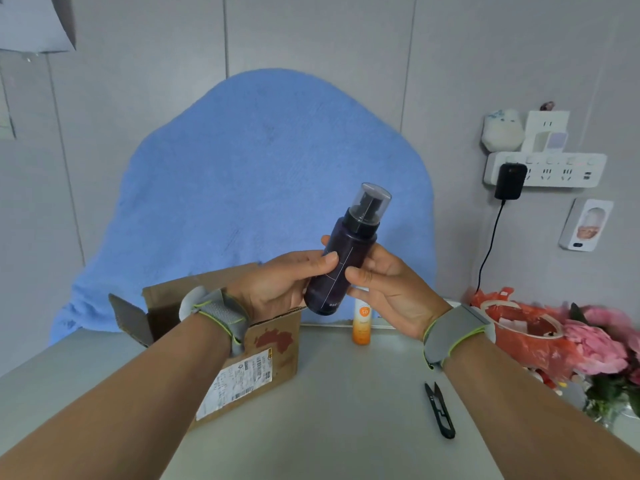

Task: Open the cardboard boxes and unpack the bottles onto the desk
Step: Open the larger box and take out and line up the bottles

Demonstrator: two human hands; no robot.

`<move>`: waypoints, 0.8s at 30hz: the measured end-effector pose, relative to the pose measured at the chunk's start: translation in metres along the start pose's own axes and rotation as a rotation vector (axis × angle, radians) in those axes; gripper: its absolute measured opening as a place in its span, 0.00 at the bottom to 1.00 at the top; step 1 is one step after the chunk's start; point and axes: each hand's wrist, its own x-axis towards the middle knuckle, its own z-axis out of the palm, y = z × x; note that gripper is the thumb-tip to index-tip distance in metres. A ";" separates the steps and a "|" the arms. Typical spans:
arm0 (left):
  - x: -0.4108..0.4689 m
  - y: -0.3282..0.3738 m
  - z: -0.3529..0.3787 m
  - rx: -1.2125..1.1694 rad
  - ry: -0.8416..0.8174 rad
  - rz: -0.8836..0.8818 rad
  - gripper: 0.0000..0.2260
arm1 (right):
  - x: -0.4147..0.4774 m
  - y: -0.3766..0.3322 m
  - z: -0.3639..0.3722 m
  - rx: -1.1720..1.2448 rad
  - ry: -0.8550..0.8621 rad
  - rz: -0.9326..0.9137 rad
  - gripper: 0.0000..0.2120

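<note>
A dark purple spray bottle [346, 258] with a clear cap is held up in the air above the desk, tilted slightly right. My left hand [277, 282] grips its lower body from the left, and my right hand [384, 285] holds it from the right. Below my left wrist an open cardboard box [273, 348] with a shipping label stands on the grey desk [346, 427], flaps up. A small orange and white bottle [362, 325] stands upright on the desk behind my right hand, partly hidden by it.
Black thread snips [440, 410] lie on the desk at the right. A red plastic bag [530, 330] and pink flowers [602, 341] crowd the right edge. A blue towel [256, 188] covers something behind the desk. A power strip [547, 169] hangs on the wall.
</note>
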 end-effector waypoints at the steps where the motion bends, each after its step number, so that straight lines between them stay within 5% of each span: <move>1: 0.000 0.000 0.001 0.006 -0.001 -0.005 0.27 | -0.001 -0.001 -0.002 -0.005 -0.010 0.021 0.24; 4: 0.000 -0.002 0.008 0.019 -0.062 -0.038 0.35 | -0.005 0.001 -0.003 0.028 -0.070 0.119 0.26; 7: 0.002 -0.005 0.025 -0.036 -0.001 -0.037 0.28 | -0.006 0.005 -0.001 0.125 -0.047 0.160 0.28; 13: 0.009 -0.001 0.061 0.238 0.302 0.118 0.22 | 0.006 0.010 0.020 0.236 0.301 0.080 0.28; 19: 0.000 0.003 0.060 -0.167 0.000 -0.002 0.13 | -0.002 0.010 0.011 0.570 0.165 0.087 0.30; 24: -0.004 -0.010 0.050 -0.041 -0.129 -0.009 0.17 | -0.013 0.015 0.000 0.613 -0.001 0.069 0.28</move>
